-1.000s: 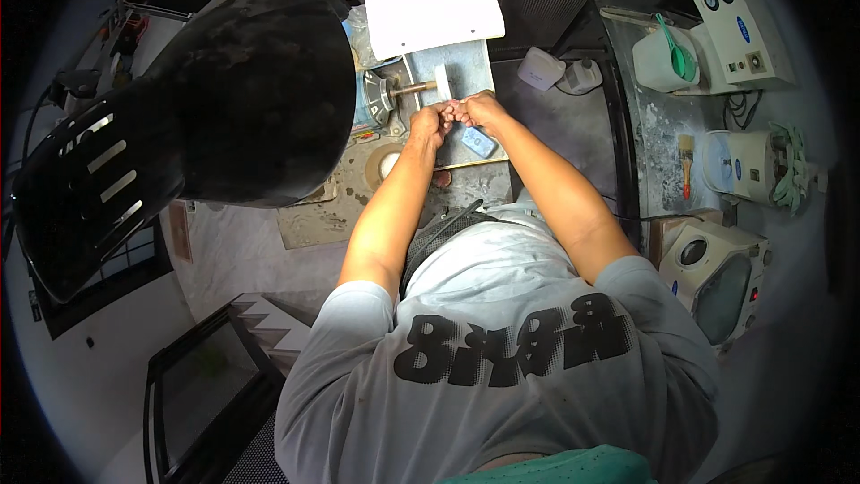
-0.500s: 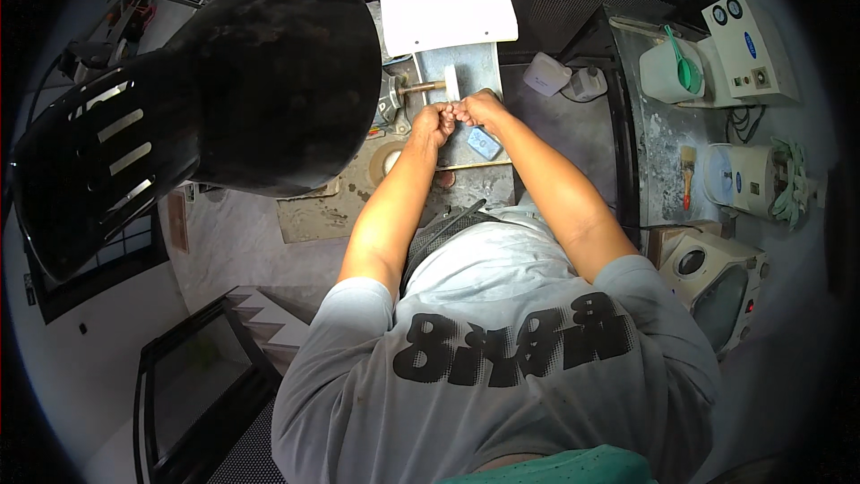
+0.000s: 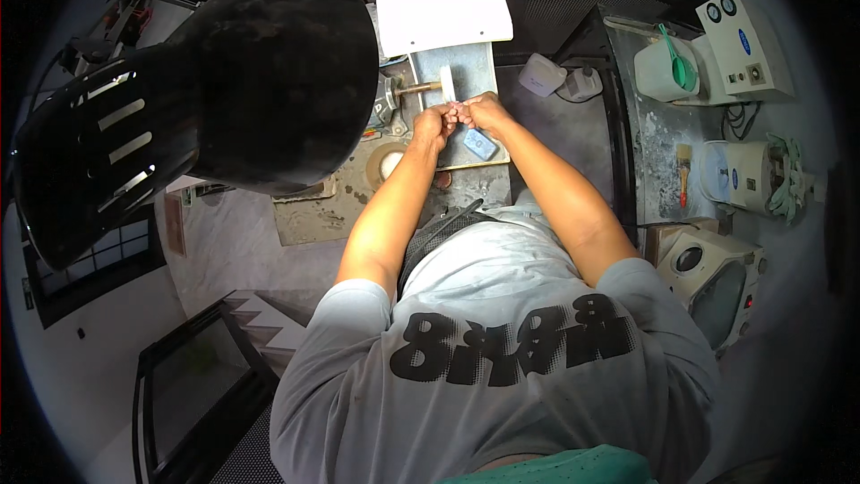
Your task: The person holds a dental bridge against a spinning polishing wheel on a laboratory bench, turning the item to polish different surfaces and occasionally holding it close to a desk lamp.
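Both hands meet just below the white polishing wheel, which sits on a brass-coloured spindle. My left hand pinches a small pinkish piece from one side. On its other side the fingers of my right hand are closed on the same piece. Fingers cover most of it, so its kind is not clear. It lies at the lower edge of the wheel; whether they touch, I cannot tell. Close under my right hand, a blue block rests in the shallow metal tray.
A large black lamp shade looms on the left. Behind the wheel stands a white shield. A motor housing is left of the spindle. On the right bench are a white tub with a green scoop, a brush and several machines.
My hands stay together below the wheel, with a slight turn of the fingers that shows more of the pinkish piece. The whole view has shifted a little.
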`<state>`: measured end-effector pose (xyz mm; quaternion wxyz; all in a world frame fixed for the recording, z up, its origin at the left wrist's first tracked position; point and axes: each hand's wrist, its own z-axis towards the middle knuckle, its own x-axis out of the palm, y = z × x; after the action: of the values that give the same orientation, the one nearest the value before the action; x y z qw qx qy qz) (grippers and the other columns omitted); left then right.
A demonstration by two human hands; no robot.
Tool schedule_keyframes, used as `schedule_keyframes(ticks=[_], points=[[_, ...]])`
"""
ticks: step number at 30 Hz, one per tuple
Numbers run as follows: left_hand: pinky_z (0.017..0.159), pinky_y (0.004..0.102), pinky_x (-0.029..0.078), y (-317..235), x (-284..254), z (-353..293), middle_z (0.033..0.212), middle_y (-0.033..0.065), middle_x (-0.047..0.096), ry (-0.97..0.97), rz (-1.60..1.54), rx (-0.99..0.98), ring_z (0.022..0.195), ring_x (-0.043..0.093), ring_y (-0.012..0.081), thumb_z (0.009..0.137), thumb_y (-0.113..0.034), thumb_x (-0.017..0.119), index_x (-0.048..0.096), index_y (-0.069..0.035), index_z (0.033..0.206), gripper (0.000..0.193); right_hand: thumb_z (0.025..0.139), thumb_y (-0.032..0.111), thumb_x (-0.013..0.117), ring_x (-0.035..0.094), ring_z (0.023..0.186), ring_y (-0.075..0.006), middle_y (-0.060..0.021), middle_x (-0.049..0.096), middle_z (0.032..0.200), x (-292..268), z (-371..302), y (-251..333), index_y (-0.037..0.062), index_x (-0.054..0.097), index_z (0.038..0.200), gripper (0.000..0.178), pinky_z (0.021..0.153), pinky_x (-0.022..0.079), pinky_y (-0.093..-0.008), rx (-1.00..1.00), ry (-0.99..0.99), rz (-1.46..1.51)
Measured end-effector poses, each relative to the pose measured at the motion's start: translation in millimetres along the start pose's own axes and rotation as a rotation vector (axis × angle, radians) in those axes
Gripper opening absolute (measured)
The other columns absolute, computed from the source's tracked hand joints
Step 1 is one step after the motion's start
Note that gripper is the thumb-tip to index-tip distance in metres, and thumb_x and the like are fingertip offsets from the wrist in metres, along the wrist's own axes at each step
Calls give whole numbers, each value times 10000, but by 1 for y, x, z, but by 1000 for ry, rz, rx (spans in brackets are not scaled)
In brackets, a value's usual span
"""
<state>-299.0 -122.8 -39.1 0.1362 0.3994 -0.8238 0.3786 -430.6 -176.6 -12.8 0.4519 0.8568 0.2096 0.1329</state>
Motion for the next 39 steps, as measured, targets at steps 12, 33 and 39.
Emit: schedule_keyframes(ticks=[12, 33, 39], points=[[463, 194, 424, 7, 12, -13, 689, 46, 617, 5, -69, 32, 522, 544, 90, 848, -27, 504, 598, 9, 878, 105, 813, 149, 628, 513, 487, -80, -31, 602, 607, -12, 1, 8, -10, 661, 752, 173, 441, 423, -224, -111, -7, -138], [377, 196, 369, 1, 3, -3, 621, 73, 587, -77, -105, 3, 470, 523, 111, 808, 19, 484, 608, 74, 812, 136, 768, 84, 596, 555, 502, -116, -60, 613, 610, 6, 11, 2, 8, 648, 697, 116, 445, 449, -242, 49, -85, -105], [375, 205, 358, -4, -1, -1, 628, 67, 596, -120, -79, 9, 465, 514, 108, 807, 6, 490, 607, 69, 810, 133, 774, 96, 599, 552, 494, -115, -59, 609, 603, 12, 14, 4, 5, 647, 693, 132, 448, 451, -248, 72, -80, -127]])
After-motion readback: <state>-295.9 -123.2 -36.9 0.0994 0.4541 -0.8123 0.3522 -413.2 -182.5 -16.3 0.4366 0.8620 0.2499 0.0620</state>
